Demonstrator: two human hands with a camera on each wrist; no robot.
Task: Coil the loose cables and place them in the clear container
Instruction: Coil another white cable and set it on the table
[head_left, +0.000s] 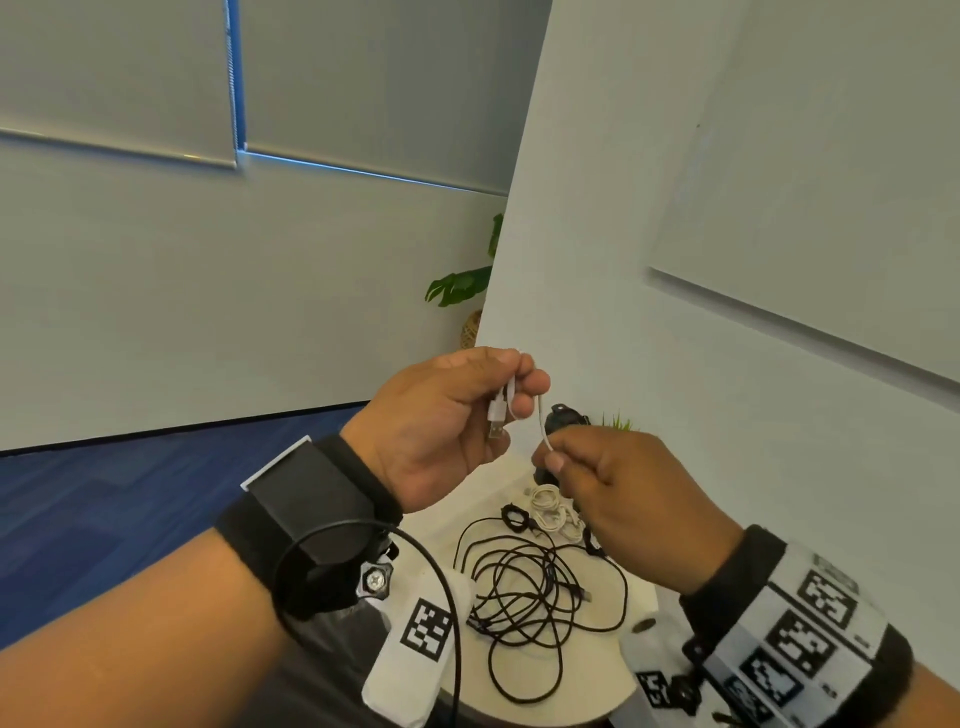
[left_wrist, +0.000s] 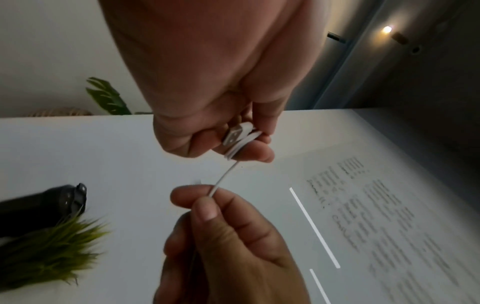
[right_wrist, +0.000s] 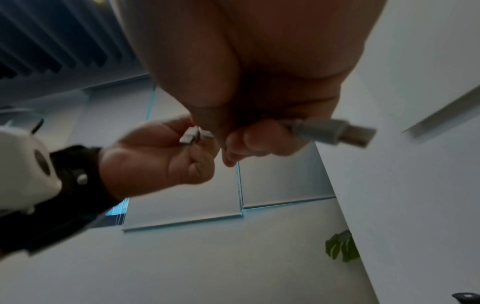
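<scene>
Head view: you look forward and down from above both wrists, at middling range; the left hand (head_left: 447, 415) sits at 11 o'clock of frame centre-bottom, the right hand (head_left: 623, 499) at 4 o'clock of it.
Left wrist view: you look along the palm, very near, toward a white wall.
Right wrist view: you look up along the palm, very near, toward the window blinds.
Shared zone: all three views cover the white cable (head_left: 543, 423) stretched between both hands.

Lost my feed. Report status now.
Left hand grips white USB cable, plug end folded in. Right hand pinches its other end. Black cable loose on table. Clear container not in view.
</scene>
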